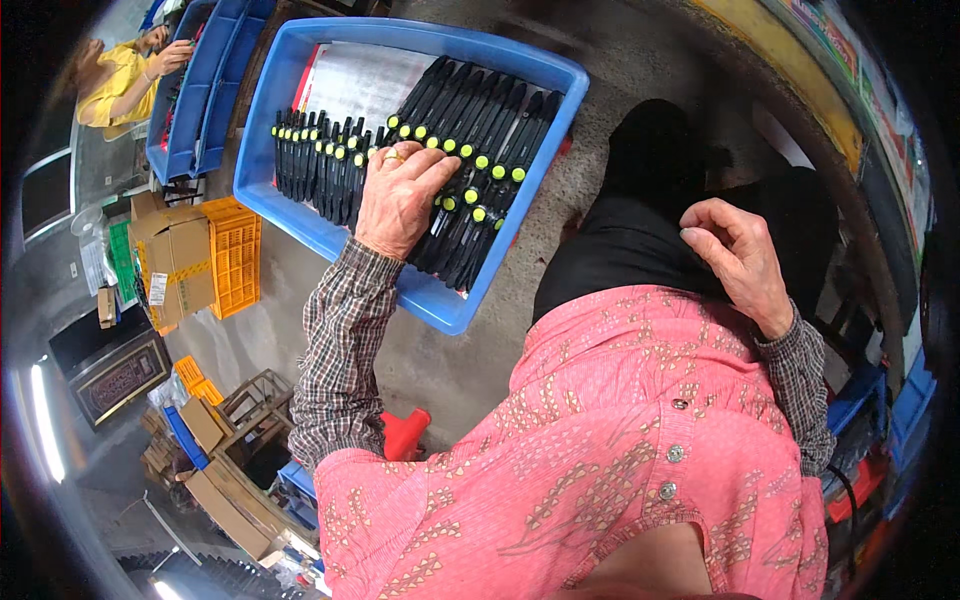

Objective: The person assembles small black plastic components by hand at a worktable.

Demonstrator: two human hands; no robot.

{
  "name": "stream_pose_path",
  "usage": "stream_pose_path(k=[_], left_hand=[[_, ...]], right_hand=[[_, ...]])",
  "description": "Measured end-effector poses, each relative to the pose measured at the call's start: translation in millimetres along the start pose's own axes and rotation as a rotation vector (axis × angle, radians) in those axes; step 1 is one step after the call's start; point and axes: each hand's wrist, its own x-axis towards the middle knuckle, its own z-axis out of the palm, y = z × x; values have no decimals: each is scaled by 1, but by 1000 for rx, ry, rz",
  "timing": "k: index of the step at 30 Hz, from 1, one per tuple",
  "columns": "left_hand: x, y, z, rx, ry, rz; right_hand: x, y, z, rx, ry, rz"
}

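Nearest, the pink shirt (580, 420) fills the lower middle; above it at right, the right hand (737, 262) hangs over the black trousers (625, 245), fingers loosely curled toward the thumb, and whether anything small sits between them I cannot tell. At upper centre, the left hand (405, 195) lies bent over black sticks (480, 105) with yellow-green round ends, which stand in slanting rows inside a blue bin (440, 38); its fingertips are hidden, so a pinch cannot be confirmed. The rows look loosely stacked, so a sideways drag of that wrist could probably tip or tangle neighbouring sticks. Farther left stand a cardboard box (180, 265) and an orange crate (237, 255); at upper left, a co-worker in yellow (115, 95) reaches into another blue bin (180, 100).
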Motion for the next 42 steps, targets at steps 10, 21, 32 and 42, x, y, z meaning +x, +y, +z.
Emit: stream_pose_path(k=[10, 21, 32, 42], left_hand=[[-3, -8, 3, -62, 147, -70], [-16, -59, -9, 100, 182, -224], [-9, -77, 6, 243, -7, -111], [-13, -79, 8, 145, 31, -106]], right_hand=[[3, 1, 3, 1, 4, 10], [2, 4, 5, 13, 5, 5], [5, 2, 4, -18, 3, -15], [4, 5, 3, 2, 6, 6]])
